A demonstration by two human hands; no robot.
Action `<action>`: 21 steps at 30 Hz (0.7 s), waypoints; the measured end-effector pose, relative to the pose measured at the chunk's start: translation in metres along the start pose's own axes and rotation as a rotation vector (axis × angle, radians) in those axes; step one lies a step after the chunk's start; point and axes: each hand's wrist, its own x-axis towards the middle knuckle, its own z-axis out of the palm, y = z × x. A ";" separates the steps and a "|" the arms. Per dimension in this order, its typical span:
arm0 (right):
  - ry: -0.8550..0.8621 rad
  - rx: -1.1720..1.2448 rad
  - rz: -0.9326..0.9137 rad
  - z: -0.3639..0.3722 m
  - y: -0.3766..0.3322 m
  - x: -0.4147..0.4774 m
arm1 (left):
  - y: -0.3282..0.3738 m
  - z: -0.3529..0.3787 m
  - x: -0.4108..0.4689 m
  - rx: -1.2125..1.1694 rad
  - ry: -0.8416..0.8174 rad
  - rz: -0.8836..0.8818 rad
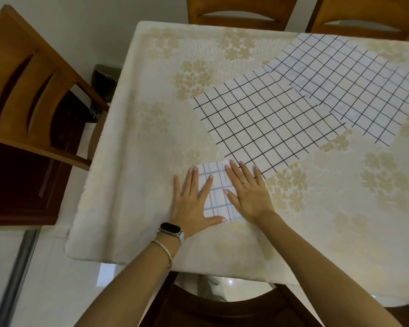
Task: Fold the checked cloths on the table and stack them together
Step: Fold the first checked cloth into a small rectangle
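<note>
Both hands, the left hand [189, 201] and right hand [248, 192], lie flat with fingers spread, gripping nothing, pressing the small folded checked cloth [216, 199] onto the surface [132, 161]. Just beyond the right hand's fingertips begins the nearer unfolded checked cloth [265, 123], stretching away rightward. Its far end overlaps the second unfolded checked cloth [354, 86], so the right hand is nearer.

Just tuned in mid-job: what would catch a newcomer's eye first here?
The left hand and right hand press flat on a small folded cloth at the near edge of the table. Beyond them, the middle cloth and far cloth lie unfolded and overlapping, running toward the far right corner.
</note>
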 end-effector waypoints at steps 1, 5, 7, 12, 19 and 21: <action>0.006 0.016 -0.003 -0.002 -0.001 0.000 | 0.000 -0.001 0.000 -0.010 0.005 -0.004; 0.155 0.214 0.049 -0.013 -0.011 -0.012 | 0.006 -0.014 -0.007 -0.209 0.171 -0.108; 0.265 0.340 0.111 -0.017 -0.018 -0.026 | 0.013 -0.022 -0.015 -0.448 0.296 -0.250; 0.384 0.457 0.249 -0.008 -0.028 -0.049 | 0.029 -0.024 -0.023 -1.014 0.318 -0.633; 0.270 0.656 0.297 -0.001 -0.033 -0.052 | 0.045 -0.032 -0.008 -1.182 0.180 -0.725; 0.264 0.684 0.305 -0.001 -0.034 -0.052 | 0.047 -0.033 -0.005 -1.200 0.150 -0.725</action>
